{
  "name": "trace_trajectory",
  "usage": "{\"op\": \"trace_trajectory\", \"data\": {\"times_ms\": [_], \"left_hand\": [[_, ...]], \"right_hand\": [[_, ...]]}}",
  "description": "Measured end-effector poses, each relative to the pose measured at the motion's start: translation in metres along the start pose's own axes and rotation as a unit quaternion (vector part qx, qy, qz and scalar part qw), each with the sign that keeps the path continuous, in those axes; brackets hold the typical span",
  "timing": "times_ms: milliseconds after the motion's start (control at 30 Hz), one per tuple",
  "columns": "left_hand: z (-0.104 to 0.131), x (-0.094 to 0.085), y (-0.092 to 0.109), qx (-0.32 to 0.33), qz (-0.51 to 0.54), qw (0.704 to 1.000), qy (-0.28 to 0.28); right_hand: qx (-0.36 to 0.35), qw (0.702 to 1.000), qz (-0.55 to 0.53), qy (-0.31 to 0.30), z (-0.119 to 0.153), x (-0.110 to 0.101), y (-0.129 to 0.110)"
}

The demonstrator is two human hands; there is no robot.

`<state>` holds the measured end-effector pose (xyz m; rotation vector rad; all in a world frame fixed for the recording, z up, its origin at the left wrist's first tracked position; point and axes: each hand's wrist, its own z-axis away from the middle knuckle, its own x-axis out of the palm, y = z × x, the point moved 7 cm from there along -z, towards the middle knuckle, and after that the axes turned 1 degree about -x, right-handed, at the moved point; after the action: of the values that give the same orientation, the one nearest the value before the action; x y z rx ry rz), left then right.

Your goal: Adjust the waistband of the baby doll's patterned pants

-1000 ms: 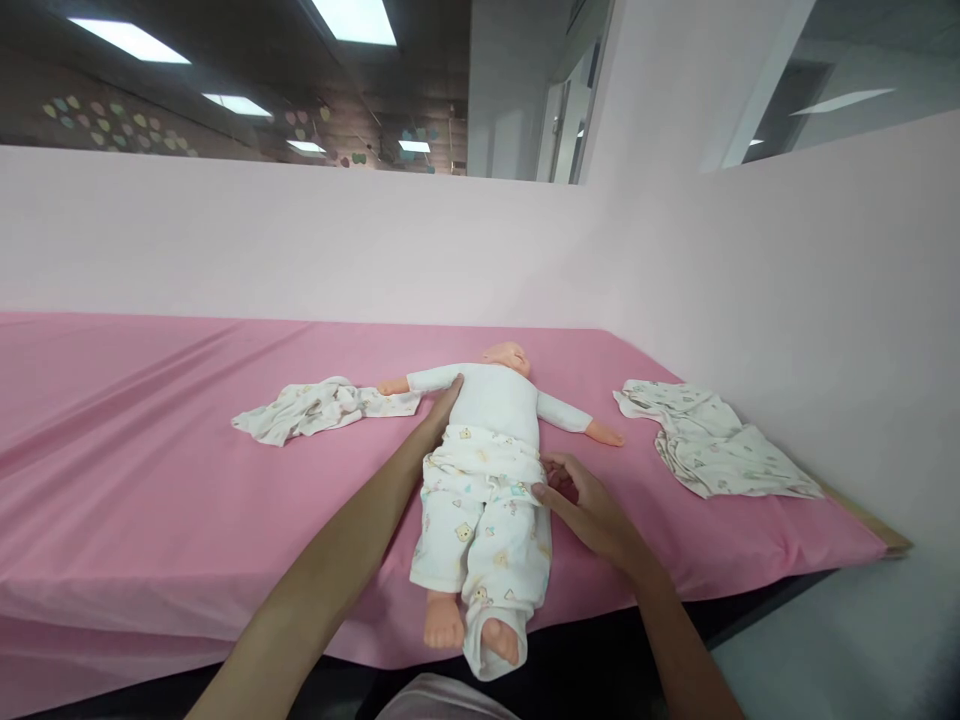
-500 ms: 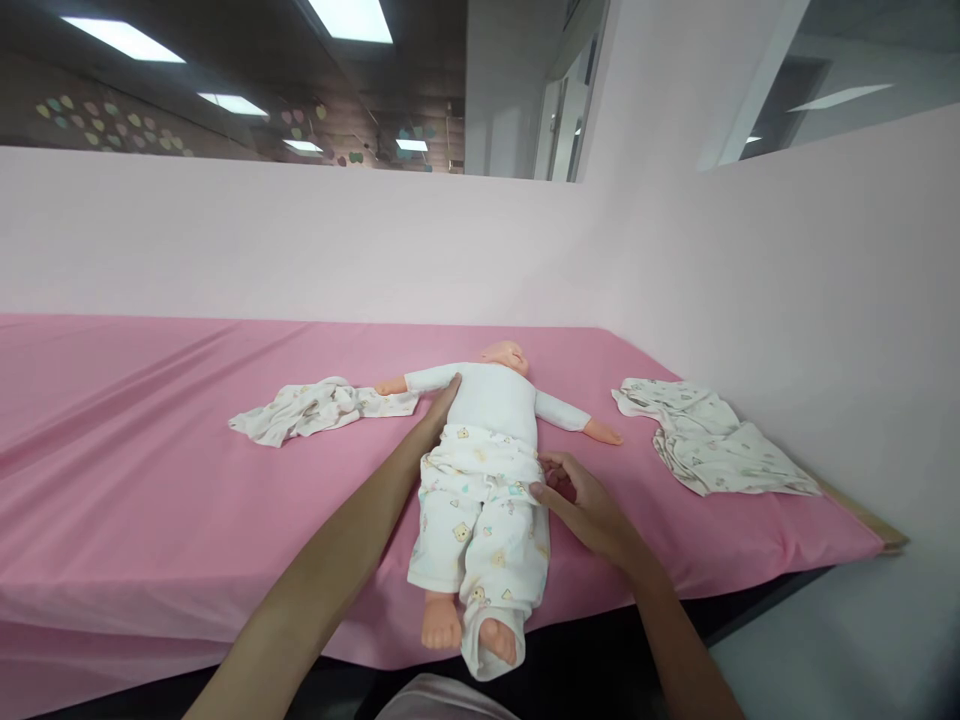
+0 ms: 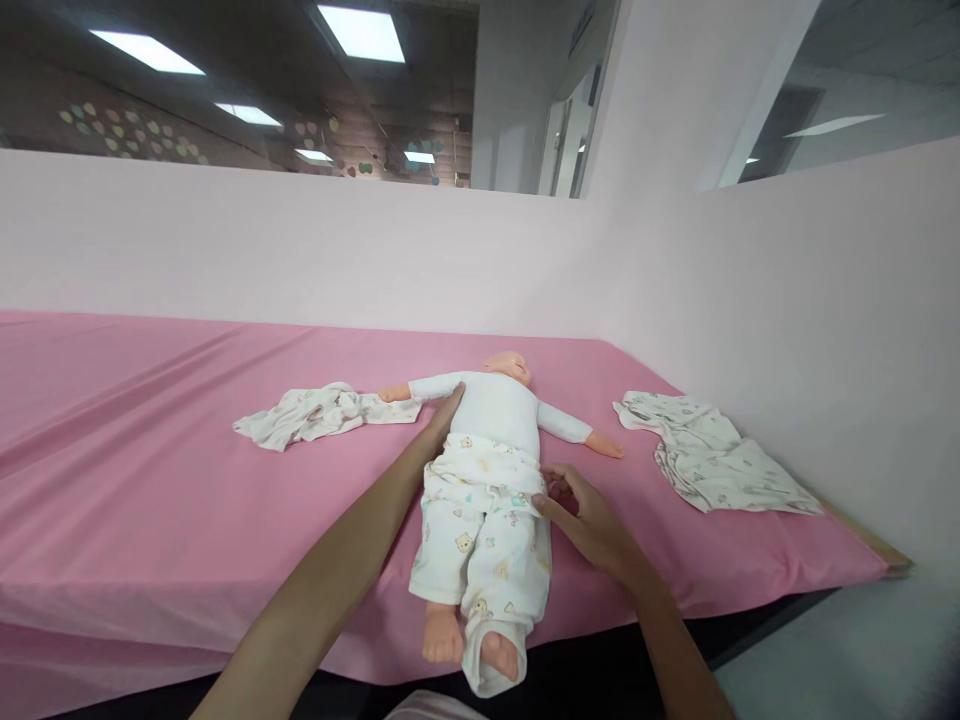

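Doll [image 3: 491,440] at bed's [image 3: 150,480] near edge; left hand [image 3: 444,412] flat on chest, right hand [image 3: 581,512] pinching trousers [image 3: 480,520]. Hard tug risks dragging off.

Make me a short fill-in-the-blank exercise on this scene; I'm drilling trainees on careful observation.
1. The doll lies on its ____ on the pink sheet.
2. The left hand rests against the doll's ____ top.
3. The right hand touches the waistband of the printed ____.
4. One crumpled cloth lies at the doll's hand; a folded cloth lies near the ____.

Missing words: back; white; trousers; wall
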<state>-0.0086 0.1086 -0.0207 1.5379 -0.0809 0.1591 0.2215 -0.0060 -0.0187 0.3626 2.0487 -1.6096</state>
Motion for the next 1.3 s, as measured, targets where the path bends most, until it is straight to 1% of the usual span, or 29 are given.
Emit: {"op": "trace_trajectory", "data": {"times_ms": [400, 567, 733, 967, 1300], "left_hand": [[0.022, -0.007, 0.001, 0.02, 0.011, 0.999, 0.031], [0.022, -0.006, 0.001, 0.021, 0.015, 0.999, 0.035], [0.024, -0.003, 0.004, 0.016, 0.017, 0.999, 0.026], [0.028, -0.004, 0.002, 0.012, 0.016, 1.0, 0.019], [0.022, -0.002, 0.008, 0.015, 0.003, 0.999, 0.038]], "right_hand": [[0.002, 1.0, -0.003, -0.003, 0.002, 0.0, -0.005], [0.002, 1.0, -0.002, -0.004, 0.002, 0.0, -0.004], [-0.004, 1.0, -0.005, -0.006, 0.001, 0.001, -0.003], [-0.004, 1.0, -0.003, 0.001, 0.001, 0.001, -0.003], [-0.005, 1.0, -0.008, 0.001, 0.002, 0.001, -0.005]]}}
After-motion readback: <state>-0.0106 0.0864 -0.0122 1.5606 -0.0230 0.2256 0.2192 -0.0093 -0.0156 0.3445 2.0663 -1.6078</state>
